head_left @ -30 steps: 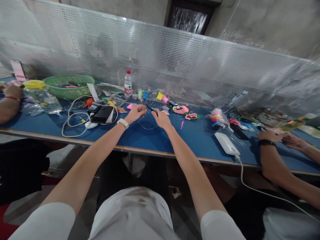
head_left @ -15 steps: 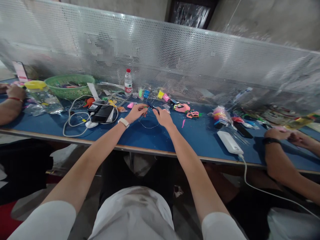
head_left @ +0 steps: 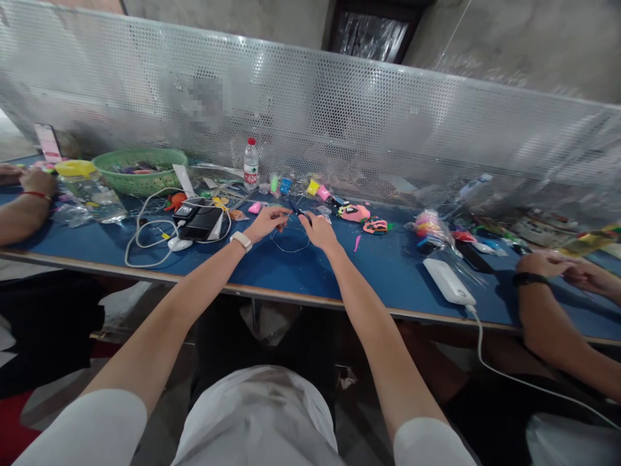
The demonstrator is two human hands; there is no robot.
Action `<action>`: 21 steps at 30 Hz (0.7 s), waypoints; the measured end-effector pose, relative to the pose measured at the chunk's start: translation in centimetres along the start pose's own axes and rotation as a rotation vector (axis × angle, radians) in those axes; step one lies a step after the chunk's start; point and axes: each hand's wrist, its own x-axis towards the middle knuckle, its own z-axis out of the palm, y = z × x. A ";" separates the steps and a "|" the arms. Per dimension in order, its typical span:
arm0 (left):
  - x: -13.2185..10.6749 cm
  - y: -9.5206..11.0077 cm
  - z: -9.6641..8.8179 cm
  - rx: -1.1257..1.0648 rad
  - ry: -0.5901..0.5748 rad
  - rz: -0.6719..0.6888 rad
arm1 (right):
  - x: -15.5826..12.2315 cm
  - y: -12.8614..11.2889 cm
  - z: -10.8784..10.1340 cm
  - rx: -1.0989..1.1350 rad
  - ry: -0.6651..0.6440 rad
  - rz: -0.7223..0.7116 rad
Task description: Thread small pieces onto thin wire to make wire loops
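My left hand [head_left: 268,222] is closed in a pinch at the middle of the blue table, on what looks like the end of a thin wire [head_left: 290,251]. The wire curves in a loose loop over the tabletop between my hands. Close beside it, my right hand [head_left: 320,230] is wrapped round a dark slim tool [head_left: 297,208], its tip pointing towards my left fingertips. The tool's exact kind is too small to tell. Beyond my right hand lie pink clay figures [head_left: 355,212] with green and black parts. A pink lump of clay [head_left: 257,207] sits behind my left hand.
A water bottle [head_left: 251,165], a green basket [head_left: 140,188] and a yellow-lidded jar [head_left: 90,191] stand towards the back. Left are black adapters [head_left: 201,223] with a white cable; right, a white power bank [head_left: 449,282]. Co-workers' hands are at both sides. A perforated metal screen [head_left: 310,116] rises behind.
The whole view has shifted slightly, so the table appears a little lower and to the right. My hands stay close together, with only small finger movements.
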 end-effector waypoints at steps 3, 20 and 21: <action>-0.1 0.2 0.0 0.018 0.009 0.026 | -0.1 -0.3 -0.2 -0.015 -0.016 0.008; 0.2 0.6 -0.4 -0.084 0.169 0.013 | 0.0 -0.3 0.3 0.007 -0.037 -0.020; 0.2 0.6 -0.5 -0.105 0.166 0.005 | 0.1 -0.3 0.2 0.015 -0.037 -0.028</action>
